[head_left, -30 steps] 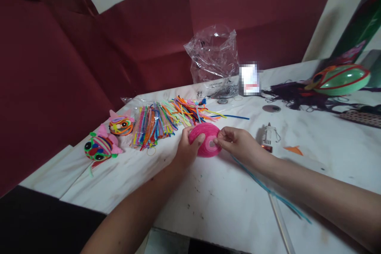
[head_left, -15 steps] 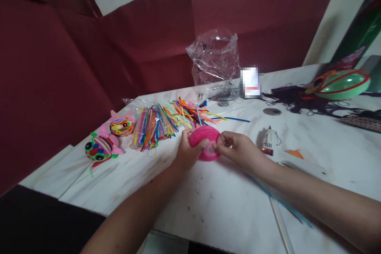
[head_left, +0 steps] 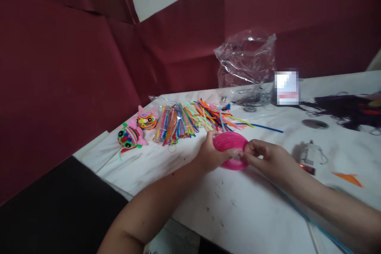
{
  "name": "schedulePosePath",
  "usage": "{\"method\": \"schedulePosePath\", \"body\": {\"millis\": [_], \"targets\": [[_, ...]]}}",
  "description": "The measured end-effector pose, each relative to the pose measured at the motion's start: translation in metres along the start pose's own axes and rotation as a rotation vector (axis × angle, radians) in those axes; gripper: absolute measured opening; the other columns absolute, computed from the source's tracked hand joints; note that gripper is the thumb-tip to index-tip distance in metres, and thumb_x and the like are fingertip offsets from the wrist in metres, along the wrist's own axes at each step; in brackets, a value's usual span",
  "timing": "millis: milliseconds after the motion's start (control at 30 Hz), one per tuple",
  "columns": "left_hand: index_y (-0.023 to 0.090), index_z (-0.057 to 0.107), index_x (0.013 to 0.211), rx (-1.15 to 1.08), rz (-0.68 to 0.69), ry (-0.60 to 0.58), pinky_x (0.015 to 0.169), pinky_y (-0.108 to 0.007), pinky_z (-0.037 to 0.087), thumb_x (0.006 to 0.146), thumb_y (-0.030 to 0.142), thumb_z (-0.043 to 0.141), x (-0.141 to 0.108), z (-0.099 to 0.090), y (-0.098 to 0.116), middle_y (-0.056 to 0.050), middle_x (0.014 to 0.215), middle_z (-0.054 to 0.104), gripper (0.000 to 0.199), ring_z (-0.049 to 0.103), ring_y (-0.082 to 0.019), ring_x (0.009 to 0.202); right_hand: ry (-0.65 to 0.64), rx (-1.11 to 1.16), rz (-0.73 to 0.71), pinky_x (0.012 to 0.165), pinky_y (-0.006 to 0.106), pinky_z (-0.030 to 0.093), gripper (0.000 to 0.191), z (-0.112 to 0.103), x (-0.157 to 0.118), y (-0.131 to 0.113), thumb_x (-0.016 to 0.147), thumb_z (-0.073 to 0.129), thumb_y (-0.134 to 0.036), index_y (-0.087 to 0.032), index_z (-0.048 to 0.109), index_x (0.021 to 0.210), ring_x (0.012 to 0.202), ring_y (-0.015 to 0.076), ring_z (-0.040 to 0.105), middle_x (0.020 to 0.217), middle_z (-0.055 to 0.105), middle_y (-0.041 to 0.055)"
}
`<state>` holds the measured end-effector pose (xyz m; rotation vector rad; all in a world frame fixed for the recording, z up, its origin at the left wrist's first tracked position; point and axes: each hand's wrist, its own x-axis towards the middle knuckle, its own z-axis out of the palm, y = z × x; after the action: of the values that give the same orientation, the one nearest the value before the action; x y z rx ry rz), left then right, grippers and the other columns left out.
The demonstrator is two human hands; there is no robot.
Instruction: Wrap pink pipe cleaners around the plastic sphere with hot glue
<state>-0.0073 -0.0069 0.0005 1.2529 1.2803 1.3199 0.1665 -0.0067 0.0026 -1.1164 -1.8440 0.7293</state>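
A round roll of bright pink ribbon (head_left: 230, 141) is held up over the white table. My left hand (head_left: 216, 152) grips it from the left, thumb lying across its face near the pale centre and fingers behind it. At its right edge, my right hand (head_left: 260, 152) is closed, thumb and forefinger pinched together against the roll; the bit between those fingertips is too small to make out clearly. Just behind the roll lie many coloured pipe cleaners (head_left: 181, 123), partly inside a clear plastic wrapper.
Two decorated fish-like crafts (head_left: 131, 137) sit on the left. Further back are a clear plastic bag (head_left: 245, 63) and a blurred-out white item (head_left: 287, 87). A glue gun (head_left: 309, 154), an orange piece (head_left: 348, 178) and dark purple strands (head_left: 345, 107) lie on the right.
The view has swung left, so everything sits further right in it, and the green balloon is out of sight. Both hands keep nearly the same hold on the roll.
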Motion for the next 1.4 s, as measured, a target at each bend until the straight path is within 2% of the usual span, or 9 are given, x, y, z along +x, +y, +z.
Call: {"method": "schedulePosePath", "body": {"millis": [133, 300, 467, 600, 800, 967, 1167, 1400], "targets": [[0.021, 0.055, 0.105, 0.026, 0.031, -0.049, 0.080, -0.035, 0.048, 0.045, 0.032, 0.088, 0.001, -0.001, -0.006, -0.006, 0.095, 0.063, 0.069, 0.060, -0.022, 0.087, -0.023, -0.002, 0.021, 0.047, 0.026, 0.036, 0.028, -0.001, 0.001, 0.003, 0.070, 0.058, -0.046, -0.022, 0.053, 0.057, 0.049, 0.0146, 0.047, 0.051, 0.055, 0.0004], [0.021, 0.051, 0.105, 0.073, 0.024, -0.003, 0.075, -0.032, 0.048, 0.050, 0.032, 0.084, 0.004, 0.000, -0.003, -0.005, 0.096, 0.062, 0.065, 0.059, -0.019, 0.082, -0.092, 0.063, 0.046, 0.048, 0.026, 0.035, 0.043, -0.005, 0.001, -0.009, 0.077, 0.052, -0.059, -0.021, 0.050, 0.057, 0.052, 0.0138, 0.043, 0.053, 0.049, -0.0002], [0.019, 0.049, 0.101, -0.085, -0.047, 0.012, 0.067, -0.028, 0.046, 0.049, 0.029, 0.081, 0.012, 0.000, -0.001, 0.000, 0.081, 0.061, 0.062, 0.058, -0.014, 0.069, -0.041, 0.104, 0.037, 0.053, 0.026, 0.040, 0.035, -0.004, 0.002, -0.012, 0.081, 0.051, -0.050, -0.019, 0.055, 0.066, 0.056, 0.0140, 0.048, 0.058, 0.054, -0.0002], [0.020, 0.049, 0.100, -0.128, -0.041, 0.022, 0.066, -0.026, 0.047, 0.049, 0.029, 0.080, 0.010, 0.001, 0.003, 0.001, 0.080, 0.060, 0.060, 0.058, -0.013, 0.068, -0.028, 0.101, 0.031, 0.055, 0.027, 0.042, 0.024, -0.002, 0.003, -0.007, 0.077, 0.053, -0.041, -0.019, 0.055, 0.066, 0.057, 0.0142, 0.050, 0.058, 0.055, -0.0008], [0.019, 0.048, 0.101, -0.005, -0.036, -0.005, 0.062, -0.025, 0.047, 0.048, 0.029, 0.080, 0.006, 0.003, 0.009, -0.001, 0.088, 0.059, 0.063, 0.057, -0.013, 0.069, -0.025, 0.086, 0.081, 0.051, 0.025, 0.035, 0.022, -0.001, 0.002, -0.009, 0.071, 0.056, -0.039, -0.021, 0.049, 0.060, 0.052, 0.0122, 0.044, 0.054, 0.049, -0.0033], [0.020, 0.047, 0.104, 0.097, 0.007, -0.028, 0.066, -0.027, 0.047, 0.052, 0.035, 0.080, 0.006, 0.002, 0.006, -0.003, 0.092, 0.058, 0.064, 0.058, -0.016, 0.075, -0.028, 0.085, 0.105, 0.050, 0.025, 0.031, 0.025, 0.001, 0.002, -0.007, 0.071, 0.057, -0.039, -0.021, 0.046, 0.059, 0.051, 0.0111, 0.039, 0.053, 0.046, -0.0041], [0.020, 0.046, 0.108, 0.139, 0.018, -0.036, 0.072, -0.029, 0.048, 0.055, 0.035, 0.079, 0.004, 0.002, 0.004, -0.005, 0.095, 0.058, 0.065, 0.058, -0.018, 0.082, -0.041, 0.080, 0.104, 0.050, 0.024, 0.031, 0.022, 0.001, 0.003, -0.004, 0.070, 0.057, -0.036, -0.021, 0.045, 0.058, 0.051, 0.0111, 0.040, 0.052, 0.047, -0.0039], [0.019, 0.046, 0.109, 0.103, -0.003, -0.041, 0.070, -0.030, 0.048, 0.055, 0.037, 0.080, 0.003, 0.002, 0.005, -0.005, 0.096, 0.059, 0.067, 0.058, -0.018, 0.080, -0.038, 0.064, 0.110, 0.050, 0.025, 0.031, 0.020, 0.001, 0.003, -0.003, 0.068, 0.055, -0.037, -0.021, 0.046, 0.059, 0.052, 0.0115, 0.041, 0.053, 0.049, -0.0032]]}}
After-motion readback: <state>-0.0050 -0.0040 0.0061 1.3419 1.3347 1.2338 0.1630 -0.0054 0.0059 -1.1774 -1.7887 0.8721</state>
